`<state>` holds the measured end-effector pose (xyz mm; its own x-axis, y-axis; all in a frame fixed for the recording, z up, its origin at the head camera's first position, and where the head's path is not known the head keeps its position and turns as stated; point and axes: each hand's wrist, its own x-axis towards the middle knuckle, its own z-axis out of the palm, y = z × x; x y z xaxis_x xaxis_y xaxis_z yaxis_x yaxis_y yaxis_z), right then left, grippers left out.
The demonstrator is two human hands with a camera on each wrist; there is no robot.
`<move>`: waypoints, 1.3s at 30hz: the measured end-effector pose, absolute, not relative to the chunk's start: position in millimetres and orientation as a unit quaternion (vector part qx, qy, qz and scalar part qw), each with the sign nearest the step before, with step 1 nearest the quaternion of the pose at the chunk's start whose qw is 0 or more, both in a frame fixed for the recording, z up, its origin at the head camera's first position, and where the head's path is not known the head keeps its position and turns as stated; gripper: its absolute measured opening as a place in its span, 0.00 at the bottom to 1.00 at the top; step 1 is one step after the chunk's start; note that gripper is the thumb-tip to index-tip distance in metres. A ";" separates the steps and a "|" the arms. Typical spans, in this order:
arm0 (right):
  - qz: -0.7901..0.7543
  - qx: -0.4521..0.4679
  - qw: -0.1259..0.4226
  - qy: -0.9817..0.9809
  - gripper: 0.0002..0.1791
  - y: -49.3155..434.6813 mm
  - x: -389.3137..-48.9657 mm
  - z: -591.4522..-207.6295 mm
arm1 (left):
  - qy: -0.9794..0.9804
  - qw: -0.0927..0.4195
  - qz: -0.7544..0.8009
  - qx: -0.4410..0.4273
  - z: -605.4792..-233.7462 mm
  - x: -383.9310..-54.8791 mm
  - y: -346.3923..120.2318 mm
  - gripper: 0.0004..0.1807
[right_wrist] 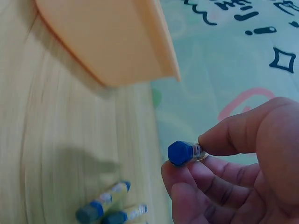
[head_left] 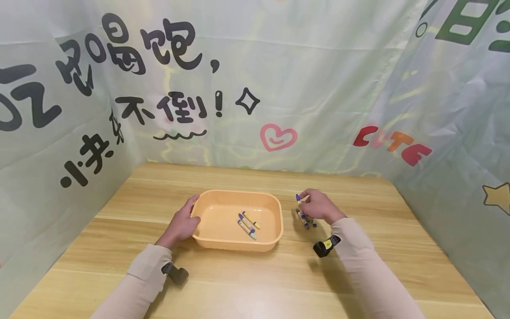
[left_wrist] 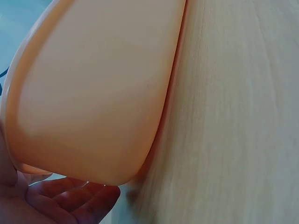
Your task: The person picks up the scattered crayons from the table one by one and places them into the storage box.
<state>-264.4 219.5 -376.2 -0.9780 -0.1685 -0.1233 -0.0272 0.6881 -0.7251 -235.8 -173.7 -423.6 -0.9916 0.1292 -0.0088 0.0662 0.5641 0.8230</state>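
Note:
An orange plastic tray [head_left: 239,246] sits on the table, with three crayons [head_left: 246,227] lying inside, right of its middle. My left hand [head_left: 184,225] grips the tray's left end, thumb at the rim. In the left wrist view its fingers [left_wrist: 93,203] curl along the outside of the tray wall [left_wrist: 93,93]. To the right of the tray, my right hand [head_left: 318,207] pinches a blue-ended crayon [right_wrist: 181,153] between thumb and fingers, above the table. Several more crayons [head_left: 304,220] lie under that hand, partly hidden by it; two blue-tipped crayons [right_wrist: 105,203] show in the right wrist view.
The wooden table [head_left: 255,283] ends at a printed cloth backdrop [head_left: 318,88] behind and at both sides. A small black camera [head_left: 326,246] is strapped to the right wrist, and another dark camera [head_left: 177,274] to the left.

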 end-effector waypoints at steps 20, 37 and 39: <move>-0.392 -0.107 0.095 0.909 0.15 164.2 -260.4 -359.6 | 0.883 0.034 0.465 0.055 -426.0 -237.5 -173.6 0.39; -0.372 -0.129 0.144 0.908 0.14 128.4 -272.1 -364.0 | 0.877 0.035 0.476 0.055 -426.6 -237.8 -172.8 0.39; -0.357 -0.133 0.149 0.913 0.14 125.1 -273.0 -364.3 | 0.876 0.035 0.478 0.055 -426.7 -237.4 -172.9 0.40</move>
